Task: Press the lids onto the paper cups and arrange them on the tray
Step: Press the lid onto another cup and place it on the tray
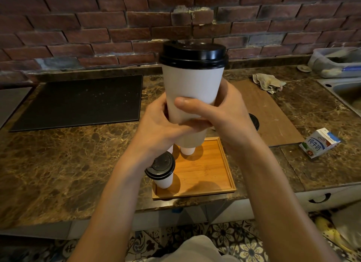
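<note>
Holding a lidded paper cup (192, 90) raised above the wooden tray (224, 164), left hand (162, 125) and right hand (224, 113) both grasp its lower body; next judged move: setting it upright beside the lidded cup (163, 174) already there.

Between the left hand (160, 123) and right hand (220, 113), the held cup (192, 86); beneath the hands a tray (207, 179), with a second cup (163, 171) on it below the left hand

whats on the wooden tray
One lidded cup at the tray's near left, another cup's base farther back; the held cup, left hand and right hand cover its top.
</note>
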Demonstrator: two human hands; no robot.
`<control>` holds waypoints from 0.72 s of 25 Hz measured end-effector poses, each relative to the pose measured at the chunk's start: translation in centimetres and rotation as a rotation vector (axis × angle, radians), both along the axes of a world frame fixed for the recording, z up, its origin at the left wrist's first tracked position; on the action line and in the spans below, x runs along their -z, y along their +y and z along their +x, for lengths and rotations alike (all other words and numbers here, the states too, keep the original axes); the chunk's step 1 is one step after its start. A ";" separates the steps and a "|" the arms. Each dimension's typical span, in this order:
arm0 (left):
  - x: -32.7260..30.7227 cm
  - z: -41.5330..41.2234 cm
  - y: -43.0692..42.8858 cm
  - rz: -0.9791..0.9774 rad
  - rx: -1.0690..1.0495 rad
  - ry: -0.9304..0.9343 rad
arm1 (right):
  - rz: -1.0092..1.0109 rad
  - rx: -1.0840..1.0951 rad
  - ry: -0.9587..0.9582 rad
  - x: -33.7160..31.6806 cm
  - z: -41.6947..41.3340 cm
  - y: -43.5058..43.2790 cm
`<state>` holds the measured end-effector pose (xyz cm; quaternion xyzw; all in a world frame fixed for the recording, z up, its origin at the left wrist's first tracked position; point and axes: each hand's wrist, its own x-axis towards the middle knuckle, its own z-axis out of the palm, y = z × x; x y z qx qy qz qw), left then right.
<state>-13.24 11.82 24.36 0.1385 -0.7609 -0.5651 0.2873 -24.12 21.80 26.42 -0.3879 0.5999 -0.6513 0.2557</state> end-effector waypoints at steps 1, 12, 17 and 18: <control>0.0 0.1 -0.1 0.006 0.017 -0.010 | 0.002 -0.028 -0.029 0.1 -0.2 0.1; 0.4 -0.5 0.6 -0.001 -0.070 0.007 | 0.071 0.116 0.108 -0.2 0.6 0.0; 0.6 -0.7 1.0 -0.010 -0.112 0.017 | 0.049 0.215 0.148 -0.1 1.3 -0.1; 0.7 -0.8 1.1 -0.017 -0.118 0.014 | 0.045 0.233 0.155 0.0 1.5 -0.2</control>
